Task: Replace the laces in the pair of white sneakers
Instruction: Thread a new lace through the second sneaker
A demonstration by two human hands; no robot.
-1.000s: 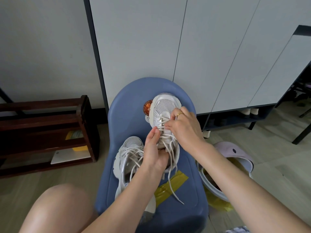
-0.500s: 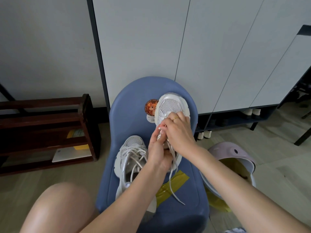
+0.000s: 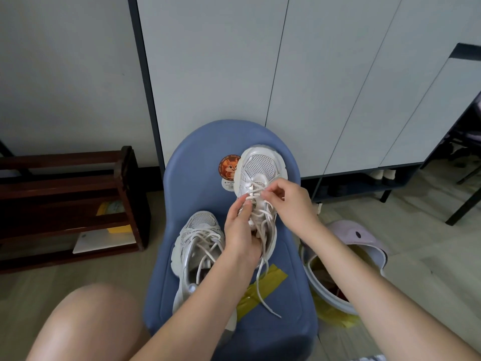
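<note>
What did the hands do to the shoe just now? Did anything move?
The right hand slid from covering the laces out to the shoe's right side and now pinches the lace near the toe. The left hand stayed at the shoe's opening, thumb on the laces. The held sneaker shifted slightly rightward, uncovering the sticker. The other sneaker, blue chair and yellow tape stayed put.

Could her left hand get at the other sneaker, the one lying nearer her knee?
Probably yes. The left hand grips the far sneaker right beside the near sneaker, nothing lies between, but it must let go first.
</note>
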